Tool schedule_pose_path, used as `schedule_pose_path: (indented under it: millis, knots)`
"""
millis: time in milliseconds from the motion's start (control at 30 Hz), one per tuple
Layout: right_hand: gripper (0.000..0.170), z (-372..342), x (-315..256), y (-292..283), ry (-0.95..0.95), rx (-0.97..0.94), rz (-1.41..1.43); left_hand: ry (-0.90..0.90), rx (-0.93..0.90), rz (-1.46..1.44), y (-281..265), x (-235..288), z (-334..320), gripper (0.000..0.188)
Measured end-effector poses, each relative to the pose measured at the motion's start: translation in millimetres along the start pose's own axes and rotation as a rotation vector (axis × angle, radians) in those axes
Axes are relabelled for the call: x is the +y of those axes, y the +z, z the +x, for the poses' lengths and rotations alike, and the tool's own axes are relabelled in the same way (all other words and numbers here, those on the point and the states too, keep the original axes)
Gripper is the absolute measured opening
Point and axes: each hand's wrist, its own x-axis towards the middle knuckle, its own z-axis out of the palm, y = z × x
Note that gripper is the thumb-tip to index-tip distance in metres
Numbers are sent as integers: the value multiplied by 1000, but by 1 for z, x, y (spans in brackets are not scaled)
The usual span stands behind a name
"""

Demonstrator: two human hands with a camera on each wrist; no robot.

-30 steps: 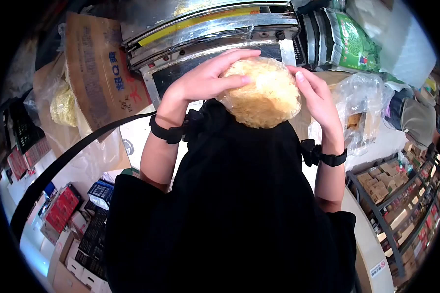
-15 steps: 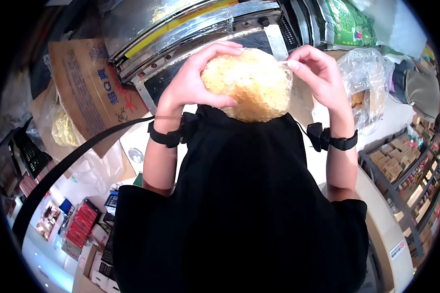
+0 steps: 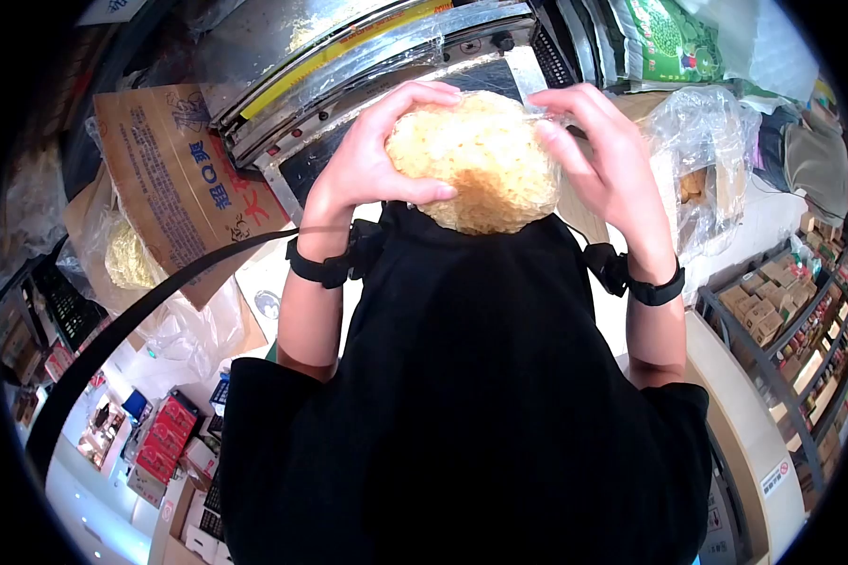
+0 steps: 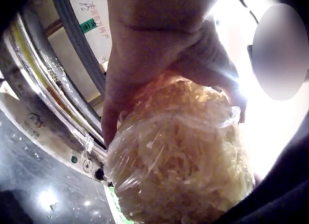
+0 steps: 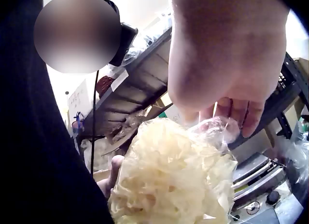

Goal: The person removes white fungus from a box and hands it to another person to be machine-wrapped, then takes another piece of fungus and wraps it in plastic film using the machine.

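Note:
A clear plastic bag of pale yellow, flaky pieces (image 3: 476, 165) is held up in front of the black shirt. The left hand (image 3: 372, 146) grips its left side, fingers over the top edge and thumb across the front. In the left wrist view that hand (image 4: 164, 64) spans one end of the bag (image 4: 178, 161). At the bag's right edge, the right hand (image 3: 603, 155) pinches the plastic film between thumb and fingers. The right wrist view shows the right hand (image 5: 227, 64) at a bunched, loose part of the film (image 5: 219, 130), above the bagged pieces (image 5: 169, 180).
A metal machine with a yellow strip (image 3: 349, 47) stands behind the bag. Brown cardboard (image 3: 165, 179) and another yellow-filled bag (image 3: 130, 254) lie at the left. To the right are a green sack (image 3: 669, 42), clear plastic (image 3: 702, 141) and a shelf of boxes (image 3: 763, 306).
The bag has shifted left and slightly up in the head view. The right hand drew away from its side, pinching film, then came back closer to the edge. The left thumb sits lower.

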Motion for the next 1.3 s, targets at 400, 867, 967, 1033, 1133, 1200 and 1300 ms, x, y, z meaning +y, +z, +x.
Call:
schedule_pose_path:
  millis: [400, 867, 967, 1033, 1133, 1200, 1300]
  knots:
    - [13, 13, -2, -5, -29, -111, 68, -6, 52, 27, 2, 8, 2, 65]
    - [21, -10, -37, -15, 28, -92, -44, 26, 102, 143, 5, 17, -4, 66]
    - [23, -24, -50, -10, 51, 11, -131, 38, 119, 150, 6, 18, -6, 66]
    - [25, -29, -58, -8, 81, 19, -160, 44, 134, 156, 7, 20, -6, 67]
    - [29, -37, -59, -4, 13, 82, -162, 49, 144, 158, 8, 17, -7, 66]
    - [31, -43, -60, -3, -22, 86, -196, 46, 145, 139, 8, 17, -7, 66]
    - [34, -50, -59, -4, -94, 92, -256, 44, 151, 92, 10, 14, -7, 65]
